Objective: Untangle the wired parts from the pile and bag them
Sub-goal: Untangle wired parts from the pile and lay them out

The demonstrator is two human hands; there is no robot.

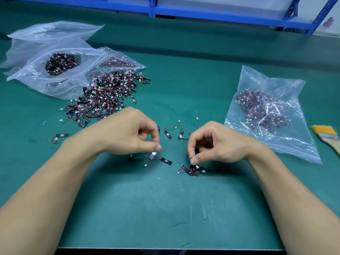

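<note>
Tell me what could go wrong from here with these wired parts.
1. The right hand pinches a tangled clump; a hard pull might snap a thin wire or tear off a white plug.
2. The left hand pinches one part with fingertips alone; that grip may slip.
3. The loose parts lie scattered between the hands; a sweeping wrist could push them back toward the pile.

We see the pile (pixel 106 96) of small black wired parts, red leads and white plugs tangled, at ten o'clock on the desk (pixel 165 208), touching an open clear bag (pixel 60 67) that holds more. A part-filled bag (pixel 266 111) lies flat at two o'clock. At centre our left hand (pixel 128 133) pinches a single part (pixel 153 155) and our right hand (pixel 217 144) a knotted clump (pixel 191 170).
</note>
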